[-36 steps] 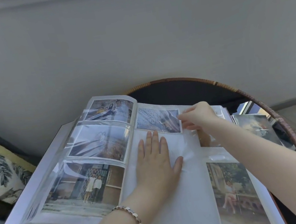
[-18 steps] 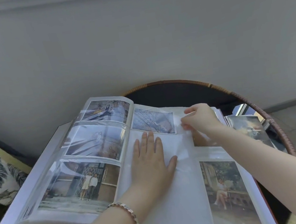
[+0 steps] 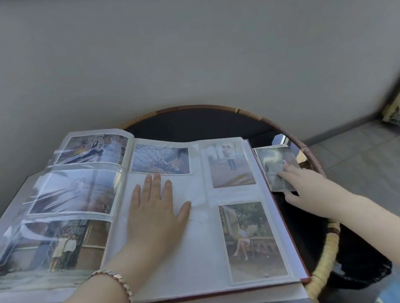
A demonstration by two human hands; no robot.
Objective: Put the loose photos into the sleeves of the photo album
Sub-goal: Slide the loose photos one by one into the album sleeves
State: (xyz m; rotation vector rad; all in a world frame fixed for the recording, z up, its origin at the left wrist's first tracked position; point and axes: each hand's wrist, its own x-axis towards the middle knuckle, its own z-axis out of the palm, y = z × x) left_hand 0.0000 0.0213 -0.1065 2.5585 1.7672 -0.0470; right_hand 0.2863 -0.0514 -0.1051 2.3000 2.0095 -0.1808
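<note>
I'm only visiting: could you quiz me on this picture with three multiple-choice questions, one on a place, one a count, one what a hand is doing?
1. Where do the loose photos lie relative to the album?
A. on its left page
B. under it
C. on the table to its right

2. How many photos fill the right page's sleeves?
A. three
B. one
C. six

3. What is the left hand doing?
A. gripping a photo
B. pressing flat on the page
C. hanging clenched

Answers: C, the right hand touches them there; A, one landscape, two portrait; B, fingers straight on paper.
</note>
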